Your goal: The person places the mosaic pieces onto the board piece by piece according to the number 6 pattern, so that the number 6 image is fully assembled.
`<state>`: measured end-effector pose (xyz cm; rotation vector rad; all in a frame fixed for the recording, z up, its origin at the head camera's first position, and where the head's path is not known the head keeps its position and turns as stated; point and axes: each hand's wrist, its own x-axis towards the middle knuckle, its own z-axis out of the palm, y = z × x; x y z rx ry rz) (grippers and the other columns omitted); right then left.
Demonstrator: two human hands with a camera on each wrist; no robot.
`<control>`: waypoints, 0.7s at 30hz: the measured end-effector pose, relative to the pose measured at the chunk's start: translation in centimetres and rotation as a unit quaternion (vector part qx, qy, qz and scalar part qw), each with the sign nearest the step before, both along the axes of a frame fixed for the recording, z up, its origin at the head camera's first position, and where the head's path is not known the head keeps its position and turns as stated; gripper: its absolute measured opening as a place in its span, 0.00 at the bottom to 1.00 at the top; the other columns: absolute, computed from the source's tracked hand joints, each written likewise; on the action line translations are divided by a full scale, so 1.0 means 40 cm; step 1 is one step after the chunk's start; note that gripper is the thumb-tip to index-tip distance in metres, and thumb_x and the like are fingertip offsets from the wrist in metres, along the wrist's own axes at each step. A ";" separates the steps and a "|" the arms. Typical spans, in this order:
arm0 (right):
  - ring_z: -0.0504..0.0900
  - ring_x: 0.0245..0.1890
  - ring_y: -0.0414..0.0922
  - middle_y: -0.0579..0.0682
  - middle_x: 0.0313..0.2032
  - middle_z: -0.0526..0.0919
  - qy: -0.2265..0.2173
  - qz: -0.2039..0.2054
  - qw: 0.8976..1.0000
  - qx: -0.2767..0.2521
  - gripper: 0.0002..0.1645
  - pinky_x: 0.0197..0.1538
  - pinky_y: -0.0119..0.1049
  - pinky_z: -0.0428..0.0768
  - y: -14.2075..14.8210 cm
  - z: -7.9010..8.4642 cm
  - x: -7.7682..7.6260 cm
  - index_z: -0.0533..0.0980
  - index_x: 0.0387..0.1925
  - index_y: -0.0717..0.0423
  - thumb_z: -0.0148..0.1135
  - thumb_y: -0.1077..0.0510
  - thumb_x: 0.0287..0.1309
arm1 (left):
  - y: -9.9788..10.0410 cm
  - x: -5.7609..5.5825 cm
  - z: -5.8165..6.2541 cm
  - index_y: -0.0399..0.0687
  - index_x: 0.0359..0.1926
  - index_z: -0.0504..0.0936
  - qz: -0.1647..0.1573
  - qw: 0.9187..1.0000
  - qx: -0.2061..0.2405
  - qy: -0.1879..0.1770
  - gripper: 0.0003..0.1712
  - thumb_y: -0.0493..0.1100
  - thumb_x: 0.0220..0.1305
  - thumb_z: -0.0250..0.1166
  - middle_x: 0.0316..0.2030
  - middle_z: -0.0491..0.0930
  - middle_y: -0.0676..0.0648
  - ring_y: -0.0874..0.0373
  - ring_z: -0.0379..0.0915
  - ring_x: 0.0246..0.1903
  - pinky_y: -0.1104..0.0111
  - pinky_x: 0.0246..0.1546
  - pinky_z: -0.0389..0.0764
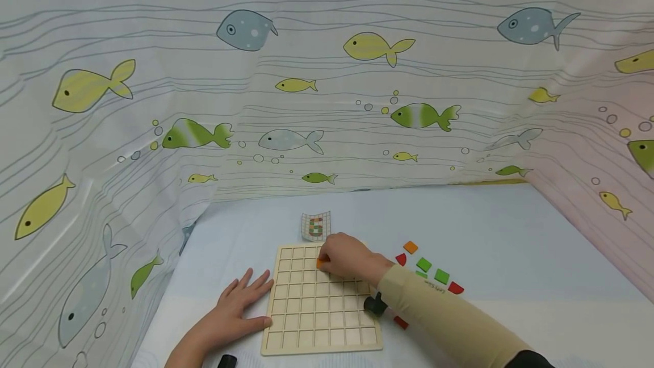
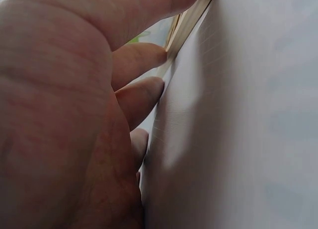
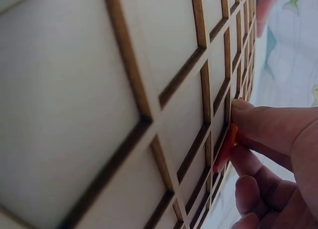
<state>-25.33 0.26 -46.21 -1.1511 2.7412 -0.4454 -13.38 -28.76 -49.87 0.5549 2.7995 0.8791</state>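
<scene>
Orange tile pinched between thumb and fingers of the right hand, at the far rows of the wooden board. Judged light, stiff, perhaps slippery; best held by opposite edges, faces free. Left hand: fingers spread, touching board's left edge.

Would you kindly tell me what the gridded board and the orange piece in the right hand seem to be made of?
Gridded board: probably pale, matte wood; its raised strips show darker brown sides up close.
Orange piece: perhaps painted wood or plastic; its vivid color fits both, finish unclear.
</scene>
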 end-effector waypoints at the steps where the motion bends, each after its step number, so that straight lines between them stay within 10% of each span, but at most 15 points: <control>1: 0.75 0.27 0.33 0.36 0.27 0.82 0.000 0.001 1.000 0.000 0.05 0.34 0.28 0.77 0.000 0.001 0.001 0.88 0.33 0.46 0.68 0.53 0.61 | 0.000 0.000 0.001 0.47 0.71 0.69 0.000 1.000 0.000 0.001 0.45 0.65 0.59 0.67 0.73 0.58 0.46 0.35 0.36 0.74 0.37 0.66 0.36; 12: 0.75 0.28 0.36 0.37 0.28 0.82 -0.006 -0.007 1.000 0.012 0.06 0.36 0.30 0.76 0.014 0.021 0.018 0.87 0.37 0.46 0.68 0.52 0.61 | 0.002 0.003 -0.003 0.46 0.71 0.69 -0.006 1.000 0.016 -0.002 0.44 0.63 0.60 0.67 0.73 0.58 0.45 0.34 0.35 0.74 0.36 0.65 0.35; 21: 0.79 0.54 0.43 0.40 0.49 0.84 -0.056 -0.057 0.996 -0.041 0.19 0.52 0.37 0.79 0.062 0.046 0.009 0.83 0.54 0.49 0.66 0.52 0.63 | 0.001 0.000 -0.002 0.47 0.71 0.69 0.001 1.000 0.009 -0.004 0.45 0.64 0.59 0.67 0.74 0.58 0.46 0.35 0.35 0.74 0.37 0.65 0.35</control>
